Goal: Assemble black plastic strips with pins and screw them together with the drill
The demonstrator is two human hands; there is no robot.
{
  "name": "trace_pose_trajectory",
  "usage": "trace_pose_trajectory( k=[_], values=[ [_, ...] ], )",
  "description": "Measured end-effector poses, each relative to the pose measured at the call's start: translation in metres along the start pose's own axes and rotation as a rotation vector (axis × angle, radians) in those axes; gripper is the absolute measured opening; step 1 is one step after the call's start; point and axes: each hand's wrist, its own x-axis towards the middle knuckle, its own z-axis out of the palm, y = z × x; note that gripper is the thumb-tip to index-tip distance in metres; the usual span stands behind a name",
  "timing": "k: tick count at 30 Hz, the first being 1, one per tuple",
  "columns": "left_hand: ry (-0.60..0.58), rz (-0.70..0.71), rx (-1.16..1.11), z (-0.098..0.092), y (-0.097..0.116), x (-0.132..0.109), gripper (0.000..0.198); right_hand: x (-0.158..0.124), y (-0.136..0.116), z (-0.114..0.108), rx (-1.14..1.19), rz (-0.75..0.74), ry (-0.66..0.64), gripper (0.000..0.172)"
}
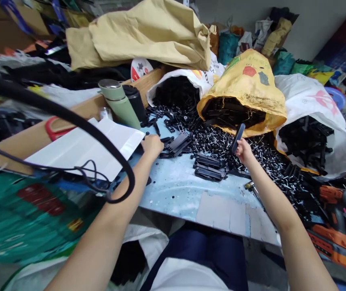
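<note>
My right hand pinches a long, flat black plastic piece with a rounded end, held up in front of the yellow sack. My left hand is closed, low over the tabletop beside dark plastic pieces. Its fingertips are turned away, so what they hold, if anything, is hidden. Between the hands lie a stack of flat black pieces and a nearer stack of similar strips. Behind them spreads a heap of small black parts with shiny metal pins.
Open sacks of black parts lie at the back: a white sack, a yellow sack and another white sack. A green flask and white sheet stand left. A black cable crosses the near left. An orange power tool lies right.
</note>
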Motion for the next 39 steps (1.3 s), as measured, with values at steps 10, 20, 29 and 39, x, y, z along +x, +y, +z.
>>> trace_pose_trajectory(
  k=[10,20,29,39],
  values=[
    [0.153,-0.026,-0.197,-0.01,0.06,-0.089,0.015,-0.174,0.057,-0.003,-0.74,-0.268,-0.231,0.026],
    [-0.288,0.118,0.083,-0.056,0.014,-0.154,0.043,-0.224,0.081,-0.004,-0.919,-0.561,-0.269,0.045],
    [-0.56,0.246,-0.478,-0.043,0.087,-0.184,0.038,-0.21,0.037,0.025,-0.092,-0.049,-0.311,0.057],
    [-0.425,0.27,-0.603,-0.028,0.148,-0.213,0.033,-0.203,0.022,0.007,0.074,-0.088,-0.376,0.059]
  ],
)
